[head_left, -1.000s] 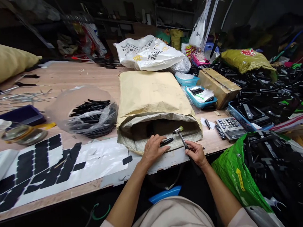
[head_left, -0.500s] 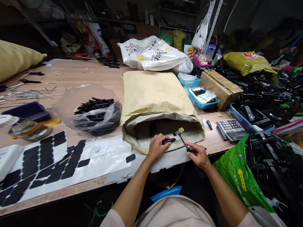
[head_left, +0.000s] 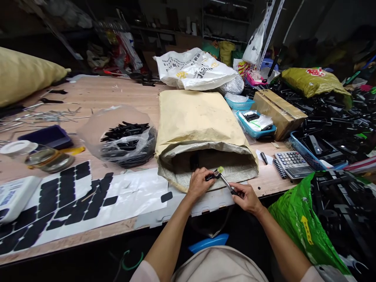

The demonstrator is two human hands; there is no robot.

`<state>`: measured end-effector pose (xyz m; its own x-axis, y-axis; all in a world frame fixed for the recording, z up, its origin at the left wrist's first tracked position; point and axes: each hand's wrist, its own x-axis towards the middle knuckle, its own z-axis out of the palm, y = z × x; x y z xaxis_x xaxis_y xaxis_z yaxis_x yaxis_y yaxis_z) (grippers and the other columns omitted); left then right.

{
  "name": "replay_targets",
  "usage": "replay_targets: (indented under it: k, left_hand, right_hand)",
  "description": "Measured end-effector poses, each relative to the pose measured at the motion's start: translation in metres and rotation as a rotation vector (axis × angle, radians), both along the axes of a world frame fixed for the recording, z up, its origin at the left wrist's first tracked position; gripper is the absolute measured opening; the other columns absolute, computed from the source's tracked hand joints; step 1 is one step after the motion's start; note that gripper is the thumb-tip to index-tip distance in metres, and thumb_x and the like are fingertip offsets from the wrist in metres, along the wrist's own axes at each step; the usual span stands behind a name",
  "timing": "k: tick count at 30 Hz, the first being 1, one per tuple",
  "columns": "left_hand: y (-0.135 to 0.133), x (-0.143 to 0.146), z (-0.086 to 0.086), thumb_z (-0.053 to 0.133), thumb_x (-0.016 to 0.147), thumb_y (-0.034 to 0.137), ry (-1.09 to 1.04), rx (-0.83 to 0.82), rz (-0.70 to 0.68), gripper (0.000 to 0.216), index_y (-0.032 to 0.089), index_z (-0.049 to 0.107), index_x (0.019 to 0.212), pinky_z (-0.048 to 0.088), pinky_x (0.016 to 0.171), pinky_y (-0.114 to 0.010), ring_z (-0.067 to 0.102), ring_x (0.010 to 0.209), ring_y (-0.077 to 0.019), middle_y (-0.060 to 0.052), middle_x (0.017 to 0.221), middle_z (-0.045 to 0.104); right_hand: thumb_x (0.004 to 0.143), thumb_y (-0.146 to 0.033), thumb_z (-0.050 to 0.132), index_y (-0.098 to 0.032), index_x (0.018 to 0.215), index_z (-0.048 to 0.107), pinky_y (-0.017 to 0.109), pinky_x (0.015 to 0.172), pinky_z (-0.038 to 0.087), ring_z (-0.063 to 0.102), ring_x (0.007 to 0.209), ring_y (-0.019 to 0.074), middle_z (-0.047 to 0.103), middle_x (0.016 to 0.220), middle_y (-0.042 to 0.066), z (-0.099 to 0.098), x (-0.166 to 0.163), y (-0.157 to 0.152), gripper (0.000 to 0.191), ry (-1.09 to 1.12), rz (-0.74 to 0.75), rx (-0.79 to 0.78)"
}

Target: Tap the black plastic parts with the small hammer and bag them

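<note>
My left hand (head_left: pixel 200 182) is closed on a small black plastic piece (head_left: pixel 209 177) at the mouth of a tan woven sack (head_left: pixel 202 117). In my right hand (head_left: pixel 246 196) is a small hammer (head_left: pixel 225 181) with a metal shaft and a yellow-green face on its head. The hammer's head lies against or just over the end of the black piece; I cannot tell whether they touch. The sack lies flat with its opening toward me, and a dark object shows inside it.
Left of the sack sits a clear plastic bag (head_left: pixel 129 150) of black parts. Black stickers on white sheets (head_left: pixel 129 196) line the front edge. To the right are a calculator (head_left: pixel 293 162), a cardboard box (head_left: pixel 277 111), blue baskets (head_left: pixel 255 125) and a green bag (head_left: pixel 293 211) of black parts.
The hammer's head has come down and left onto or close to the black piece in my left hand. The whole view has shifted slightly.
</note>
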<state>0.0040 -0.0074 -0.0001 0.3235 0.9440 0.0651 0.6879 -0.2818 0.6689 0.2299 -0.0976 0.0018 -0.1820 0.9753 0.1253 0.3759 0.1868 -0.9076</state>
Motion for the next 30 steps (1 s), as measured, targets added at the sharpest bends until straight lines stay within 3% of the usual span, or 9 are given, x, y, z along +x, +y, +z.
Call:
replay_targets:
  k: [3,8,14,17,21,23,25,30]
  left_hand:
    - [-0.001,0.000,-0.001,0.070,0.082,0.030,0.011,0.009,0.002,0.018,0.027,0.074,0.099,0.038,0.087,-0.034,0.054,0.095,-0.0204,0.000,0.094,0.067]
    - [-0.003,0.001,-0.003,0.071,0.083,0.037,0.042,0.043,-0.009,0.020,0.026,0.072,0.100,0.038,0.088,-0.036,0.053,0.095,-0.0213,-0.001,0.096,0.066]
    - [-0.007,-0.002,0.002,0.054,0.095,0.037,0.035,0.159,-0.022,0.023,0.022,0.067,0.107,0.038,0.088,-0.037,0.052,0.096,-0.0222,-0.005,0.102,0.065]
    - [-0.030,-0.006,0.013,0.045,0.099,0.035,-0.068,0.220,-0.057,0.025,0.020,0.065,0.106,0.040,0.087,-0.038,0.055,0.094,-0.0220,-0.007,0.101,0.067]
    - [-0.090,-0.013,0.022,0.051,0.097,0.033,-0.215,0.248,-0.381,0.021,0.021,0.065,0.107,0.043,0.072,-0.033,0.060,0.077,-0.0186,-0.005,0.085,0.068]
    - [-0.119,-0.014,0.016,0.058,0.093,0.034,-0.219,0.249,-0.516,0.020,0.020,0.066,0.105,0.042,0.064,-0.032,0.058,0.066,-0.0171,-0.003,0.073,0.066]
    - [-0.138,-0.015,0.002,0.059,0.091,0.034,-0.170,0.211,-0.547,0.019,0.021,0.068,0.101,0.042,0.061,-0.032,0.058,0.062,-0.0168,-0.003,0.069,0.066]
    - [-0.146,-0.021,-0.043,0.054,0.095,0.039,0.044,-0.041,-0.389,0.025,0.024,0.071,0.104,0.052,0.071,-0.032,0.069,0.078,-0.0204,-0.006,0.086,0.072]
  right_hand:
    - [0.077,-0.022,0.064,-0.016,0.123,0.071,0.021,0.045,0.030,0.038,0.048,0.0085,0.050,0.060,-0.004,-0.006,0.004,0.002,0.047,0.105,-0.037,-0.046]
    - [0.079,-0.027,0.066,-0.016,0.124,0.068,0.026,0.057,0.047,0.059,0.062,0.0150,0.068,0.073,0.002,-0.015,0.009,0.004,0.047,0.311,-0.124,-0.069]
    - [0.077,-0.025,0.066,-0.015,0.122,0.068,0.025,0.056,0.046,0.059,0.059,0.0143,0.067,0.069,0.000,-0.021,0.008,0.007,0.046,0.336,-0.149,-0.079]
    - [0.077,-0.025,0.065,-0.015,0.122,0.068,0.025,0.056,0.045,0.059,0.059,0.0143,0.066,0.067,0.000,-0.021,0.007,0.007,0.046,0.341,-0.166,-0.065]
    - [0.078,-0.025,0.065,-0.015,0.122,0.068,0.025,0.055,0.044,0.058,0.058,0.0138,0.066,0.067,0.000,-0.020,0.007,0.007,0.046,0.347,-0.163,-0.063]
    - [0.078,-0.025,0.065,-0.015,0.123,0.068,0.025,0.055,0.045,0.058,0.058,0.0142,0.065,0.067,0.000,-0.020,0.007,0.007,0.046,0.340,-0.159,-0.066]
    - [0.078,-0.025,0.065,-0.015,0.123,0.068,0.026,0.057,0.046,0.059,0.059,0.0146,0.066,0.068,0.001,-0.019,0.007,0.007,0.046,0.334,-0.156,-0.068]
    - [0.078,-0.024,0.064,-0.015,0.123,0.068,0.026,0.057,0.046,0.059,0.060,0.0145,0.066,0.068,0.000,-0.018,0.008,0.007,0.046,0.336,-0.144,-0.063]
